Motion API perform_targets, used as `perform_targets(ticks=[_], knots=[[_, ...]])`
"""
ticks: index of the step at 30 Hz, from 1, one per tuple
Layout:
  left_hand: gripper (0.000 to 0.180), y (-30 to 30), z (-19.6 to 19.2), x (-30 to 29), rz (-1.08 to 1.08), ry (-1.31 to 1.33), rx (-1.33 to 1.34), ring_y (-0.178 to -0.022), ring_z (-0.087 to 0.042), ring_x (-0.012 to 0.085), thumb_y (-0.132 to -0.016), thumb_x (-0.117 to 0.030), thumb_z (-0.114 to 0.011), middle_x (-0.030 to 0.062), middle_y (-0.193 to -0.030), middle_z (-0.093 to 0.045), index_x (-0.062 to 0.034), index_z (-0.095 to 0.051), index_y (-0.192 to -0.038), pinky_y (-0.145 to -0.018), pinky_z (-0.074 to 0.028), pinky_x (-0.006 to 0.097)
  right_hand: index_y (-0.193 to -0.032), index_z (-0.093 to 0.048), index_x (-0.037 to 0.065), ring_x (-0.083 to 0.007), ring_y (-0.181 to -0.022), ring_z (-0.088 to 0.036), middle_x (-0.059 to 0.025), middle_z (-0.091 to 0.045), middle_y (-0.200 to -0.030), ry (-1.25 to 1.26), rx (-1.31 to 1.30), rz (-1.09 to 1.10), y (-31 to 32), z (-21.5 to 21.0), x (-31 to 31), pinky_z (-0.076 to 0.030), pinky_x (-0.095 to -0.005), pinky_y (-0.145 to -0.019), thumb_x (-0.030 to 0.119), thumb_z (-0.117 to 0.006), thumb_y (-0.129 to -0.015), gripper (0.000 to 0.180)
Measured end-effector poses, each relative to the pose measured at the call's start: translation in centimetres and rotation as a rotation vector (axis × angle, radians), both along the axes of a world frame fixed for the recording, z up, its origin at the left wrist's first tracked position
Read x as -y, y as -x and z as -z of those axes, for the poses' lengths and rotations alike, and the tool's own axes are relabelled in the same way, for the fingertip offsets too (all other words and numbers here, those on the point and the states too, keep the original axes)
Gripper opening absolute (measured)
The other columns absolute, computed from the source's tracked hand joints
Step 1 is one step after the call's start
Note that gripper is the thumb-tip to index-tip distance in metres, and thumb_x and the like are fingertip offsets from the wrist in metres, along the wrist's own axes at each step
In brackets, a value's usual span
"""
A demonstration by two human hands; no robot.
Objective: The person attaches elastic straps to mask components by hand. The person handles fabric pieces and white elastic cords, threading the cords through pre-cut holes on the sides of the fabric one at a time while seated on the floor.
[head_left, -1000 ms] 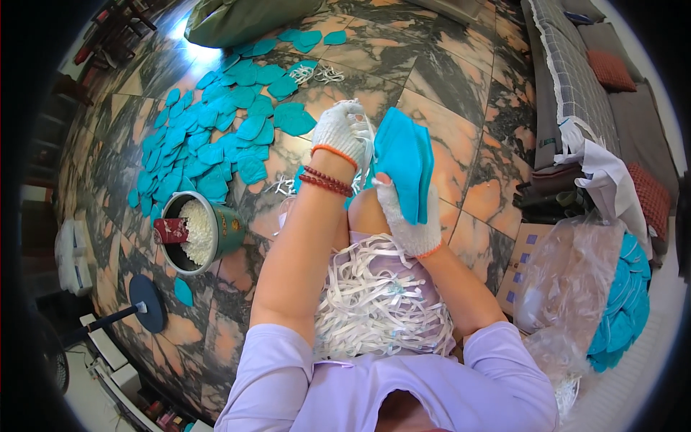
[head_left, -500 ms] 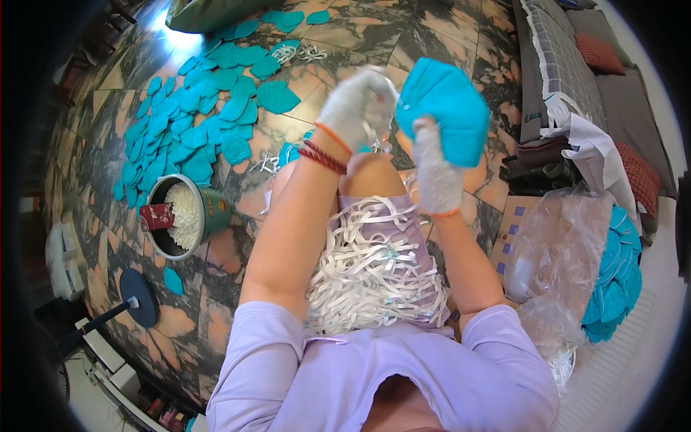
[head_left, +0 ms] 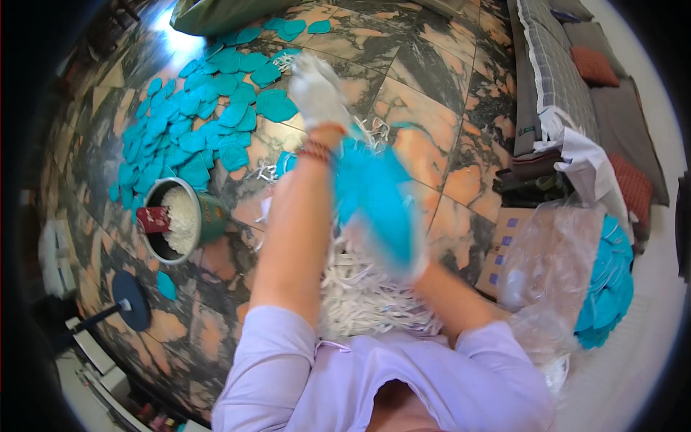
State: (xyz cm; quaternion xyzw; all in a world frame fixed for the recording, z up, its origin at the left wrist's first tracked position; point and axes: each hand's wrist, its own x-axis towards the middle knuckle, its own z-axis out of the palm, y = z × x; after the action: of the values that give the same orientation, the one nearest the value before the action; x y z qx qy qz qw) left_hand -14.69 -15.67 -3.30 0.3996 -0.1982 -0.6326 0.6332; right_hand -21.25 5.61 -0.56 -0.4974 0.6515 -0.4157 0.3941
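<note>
My right hand [head_left: 416, 269], in a white glove and smeared by motion, grips a turquoise face mask [head_left: 385, 216] over my lap. The mask is blurred and covers most of that hand. My left hand [head_left: 315, 90], also gloved in white, stretches forward over the floor beside a small bunch of white straps [head_left: 285, 60]; blur hides how its fingers are set. A heap of loose white ear straps [head_left: 374, 299] lies on my lap. More straps [head_left: 376, 132] lie on the floor just past my knees.
Turquoise masks [head_left: 187, 122] are spread over the marble floor at front left. A green bucket [head_left: 212, 219] holds white bits and a red scoop. A dark round stand base [head_left: 132, 301] is at left. On the right are a cardboard box [head_left: 497, 252], a plastic bag [head_left: 554, 252] of masks, and a sofa [head_left: 626, 122].
My right hand has brought the mask down and to the left, toward my lap. My left hand has moved away from it, forward and left, toward the straps on the floor.
</note>
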Motion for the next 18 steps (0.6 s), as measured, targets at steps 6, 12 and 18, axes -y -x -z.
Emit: perform_targets(ticks=[6, 12, 18], knots=[[0.016, 0.8, 1.8, -1.6, 0.038, 0.881, 1.251, -0.06, -0.061, 0.0278, -0.087, -0.001, -0.056, 0.0103, -0.074, -0.064, -0.0036, -0.062, -0.102, -0.055, -0.051, 0.035, -0.121, -0.055, 0.002, -0.0207, -0.099, -0.059, -0.0091, -0.06, -0.109, 0.277, -0.013, 0.283, 3.0, 1.4, 1.2, -0.048, -0.0334, -0.083, 0.023, -0.06, -0.092, 0.036], [0.072, 2.5, -2.5, -8.5, 0.786, 0.687, 0.941, -0.096, -0.063, 0.0227, -0.072, -0.048, -0.077, 0.0143, -0.104, -0.065, -0.001, -0.054, -0.121, -0.086, -0.049, 0.033, -0.107, -0.056, 0.002, -0.0297, -0.067, -0.065, -0.0125, -0.065, -0.083, 0.142, -0.351, 0.117, 8.2, 0.7, 6.1, -0.053, -0.0375, -0.062, 0.021, -0.056, -0.089, 0.026], [0.036, 2.2, 0.5, -5.3, 0.673, 0.093, 0.459, -0.073, -0.057, 0.0132, -0.091, -0.036, -0.059, 0.0047, -0.074, -0.061, -0.0016, -0.065, -0.102, -0.067, -0.045, 0.029, -0.097, -0.059, 0.007, -0.027, -0.065, -0.066, -0.0133, -0.065, -0.079, 0.398, -0.971, 0.246, 5.6, 1.4, 7.3, -0.052, -0.0379, -0.057, 0.028, -0.062, -0.088, 0.024]])
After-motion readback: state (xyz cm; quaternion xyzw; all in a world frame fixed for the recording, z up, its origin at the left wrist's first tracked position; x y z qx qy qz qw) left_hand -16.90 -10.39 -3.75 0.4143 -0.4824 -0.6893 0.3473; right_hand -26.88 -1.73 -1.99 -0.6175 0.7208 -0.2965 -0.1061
